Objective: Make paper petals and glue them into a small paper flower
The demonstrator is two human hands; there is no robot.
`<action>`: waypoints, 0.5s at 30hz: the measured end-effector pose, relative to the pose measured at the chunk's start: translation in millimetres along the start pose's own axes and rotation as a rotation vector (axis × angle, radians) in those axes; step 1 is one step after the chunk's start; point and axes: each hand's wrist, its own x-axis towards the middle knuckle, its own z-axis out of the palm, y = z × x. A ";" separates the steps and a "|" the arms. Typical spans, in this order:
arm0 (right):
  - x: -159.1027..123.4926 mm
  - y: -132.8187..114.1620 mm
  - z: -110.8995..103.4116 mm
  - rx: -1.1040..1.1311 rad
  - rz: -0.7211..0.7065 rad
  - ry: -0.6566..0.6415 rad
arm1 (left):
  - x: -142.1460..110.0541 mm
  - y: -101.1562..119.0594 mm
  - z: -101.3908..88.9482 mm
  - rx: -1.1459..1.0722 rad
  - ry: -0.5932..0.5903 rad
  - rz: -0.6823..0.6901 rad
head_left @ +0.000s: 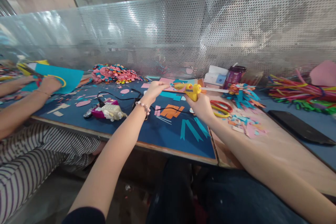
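My right hand [202, 108] is wrapped round the handle of a yellow hot glue gun [193, 92], which points left. A white glue stick [216, 90] juts from its back end. Close to the nozzle, my left hand [155, 92] has its fingers pinched together; whatever is between them is too small to make out. Under the hands lie orange paper pieces [172, 111], small pink strips [157, 110] and blue notched paper strips [191, 129]. Scissors with red and yellow handles [222, 108] rest beside my right wrist.
Left of me, a co-worker's hands [51, 84] hold scissors at a blue sheet [69, 77]. A decorated purple and white object [107, 110] sits nearby. Paper flowers [112, 73] are heaped behind. On the right are a phone [299, 126], pipe cleaners [301, 92] and a purple jar [234, 76].
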 end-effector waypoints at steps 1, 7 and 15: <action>-0.1 -0.1 -0.1 -0.004 -0.003 -0.001 | -0.5 0.4 0.1 -0.001 -0.007 0.006; -1.0 -1.2 -0.8 -0.007 0.005 -0.002 | -1.9 2.0 -0.3 -0.020 -0.040 0.019; -0.5 0.8 0.2 -0.005 -0.008 -0.005 | -1.3 1.1 -1.3 -0.014 -0.050 0.016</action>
